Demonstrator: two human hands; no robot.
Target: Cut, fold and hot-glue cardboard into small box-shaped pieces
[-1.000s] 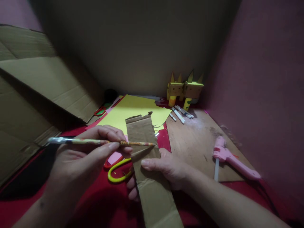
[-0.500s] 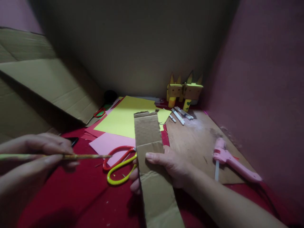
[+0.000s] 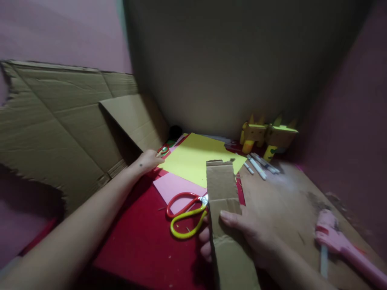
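Right hand (image 3: 253, 231) clamps the cardboard strip (image 3: 223, 187); left hand (image 3: 151, 160), well left of it, has unclear grip.

strip (image 3: 223, 185): matt cardboard | scissor handles (image 3: 182, 236): glossy plastic | yellow sheet (image 3: 193, 159): smooth paper

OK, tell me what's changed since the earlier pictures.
The left hand moved away from the cardboard strip and now reaches far forward, by the yellow sheet; whether it still has the pencil is unclear. The right hand still grips the strip.
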